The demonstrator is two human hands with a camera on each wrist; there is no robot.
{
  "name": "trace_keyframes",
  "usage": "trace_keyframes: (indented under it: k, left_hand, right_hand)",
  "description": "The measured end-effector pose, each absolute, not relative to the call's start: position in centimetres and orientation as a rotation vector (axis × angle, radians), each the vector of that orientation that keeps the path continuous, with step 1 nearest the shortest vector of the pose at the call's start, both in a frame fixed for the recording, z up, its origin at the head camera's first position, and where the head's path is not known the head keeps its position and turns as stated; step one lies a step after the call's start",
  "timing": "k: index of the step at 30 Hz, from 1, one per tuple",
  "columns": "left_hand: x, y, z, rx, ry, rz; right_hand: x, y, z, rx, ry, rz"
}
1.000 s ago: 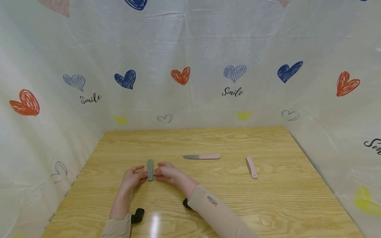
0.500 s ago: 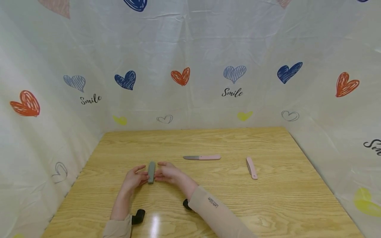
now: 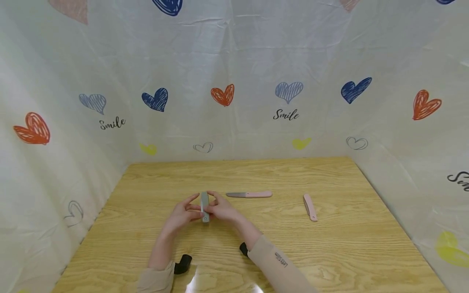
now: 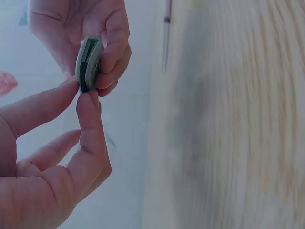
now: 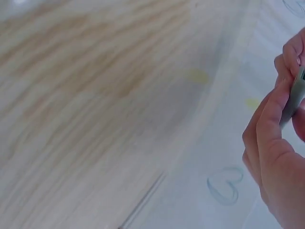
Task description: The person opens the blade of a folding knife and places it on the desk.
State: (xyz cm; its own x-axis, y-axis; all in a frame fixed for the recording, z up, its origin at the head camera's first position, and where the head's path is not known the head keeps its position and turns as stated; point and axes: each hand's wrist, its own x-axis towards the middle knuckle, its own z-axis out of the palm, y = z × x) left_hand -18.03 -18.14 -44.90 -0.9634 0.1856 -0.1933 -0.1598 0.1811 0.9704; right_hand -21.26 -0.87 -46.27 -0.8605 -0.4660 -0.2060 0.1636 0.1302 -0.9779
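Observation:
Both hands hold a sage-green folding knife (image 3: 205, 218) over the left middle of the table. My right hand (image 3: 224, 211) grips it from the right side, thumb and fingers on its handle. On the other side, my left hand (image 3: 178, 219) pinches its edge between thumb and fingertips. The left wrist view shows the green knife (image 4: 87, 64) end-on, with the dark slot along its handle facing my left fingertips. Only part of the green knife (image 5: 296, 95) shows at the right border of the right wrist view. The fingers hide some of its length.
A pink knife (image 3: 258, 194) with its grey blade out lies to the right of the hands, blade pointing left. Farther right is a folded pink knife (image 3: 310, 207). The wooden table (image 3: 351, 244) ends at a white curtain (image 3: 249, 130) printed with hearts.
Both hands have moved right and slightly away with the green knife. It has turned, showing more of its narrow edge, and the fingers have closed in around it. The pink knives lie unmoved.

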Motion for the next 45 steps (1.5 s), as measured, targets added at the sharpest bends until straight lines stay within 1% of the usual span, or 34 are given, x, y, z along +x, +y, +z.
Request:
trace_keyframes:
  k: [9, 14, 20, 30, 45]
  left_hand:
    - [-18.5, -13.9, -45.0, 0.167, 2.066, 1.924]
    - [-18.4, -11.5, -45.3, 0.154, 2.024, 1.984]
    - [-18.1, -9.3, -45.3, 0.206, 1.981, 1.997]
    - [-18.3, -7.6, -45.6, 0.254, 1.967, 1.999]
    - [-18.8, -7.6, -46.4, 0.261, 1.936, 1.997]
  right_hand:
    - [-21.1, 5.2, -45.6, -0.416, 1.887, -1.782]
    - [-20.5, 7.8, -45.3, -0.406, 1.884, -1.806]
    - [-19.3, 10.2, -44.8, -0.362, 1.917, -1.857]
    - [-18.7, 11.5, -45.0, -0.33, 1.959, -1.893]
    - [-18.9, 11.4, -45.5, -0.294, 1.966, -1.894]
